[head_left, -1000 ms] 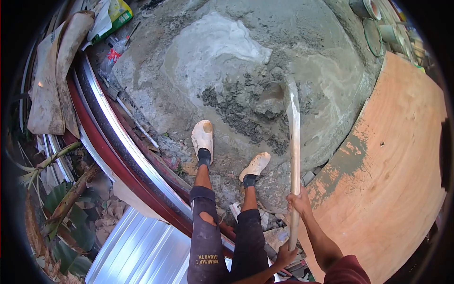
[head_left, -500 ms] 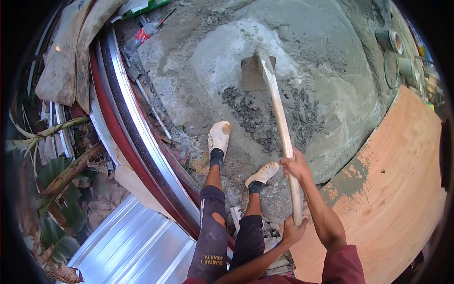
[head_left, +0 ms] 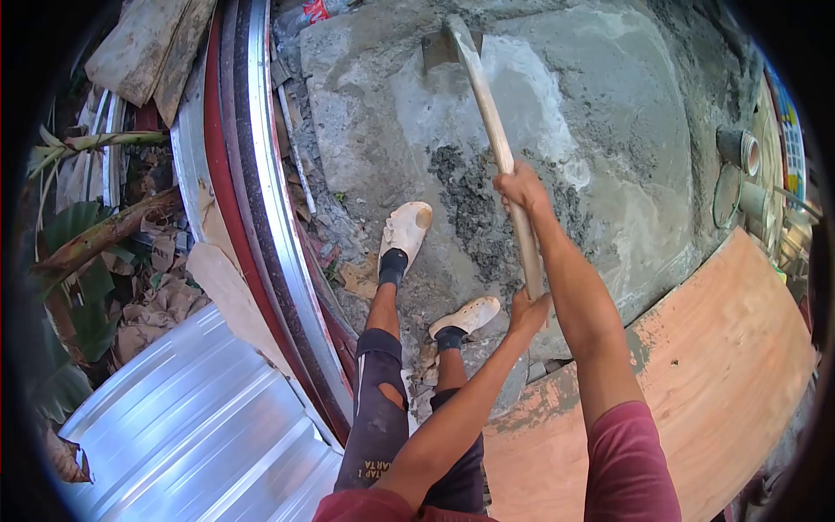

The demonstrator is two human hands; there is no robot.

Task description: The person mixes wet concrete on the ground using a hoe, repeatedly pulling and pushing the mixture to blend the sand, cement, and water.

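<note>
The hoe point(head_left: 484, 103) is lying stretched away from the person across the grey mortar heap point(head_left: 609, 104). Its blade point(head_left: 437, 50) is sitting at the far edge of the heap and its pale wooden handle is slanting back toward the body. The right hand point(head_left: 520, 186) is gripping the handle about midway, fingers wrapped tight around the wood. The left hand point(head_left: 528, 310) is clamping the near end just below it, fingers closed on the shaft, so the handle is running through both fists. A darker, wet patch of mortar point(head_left: 470, 196) is lying beside the handle, near the right hand.

Two feet in pale clogs point(head_left: 404, 230) are standing at the near edge of the heap. At the far right, small round tubs point(head_left: 739, 150) are sitting beside the heap; what they are holding is too small to tell. A plywood board point(head_left: 739, 348) is lying along the right, curved metal rails point(head_left: 261, 217) are running on the left, and a corrugated metal sheet point(head_left: 174, 418) is lying beyond them.
</note>
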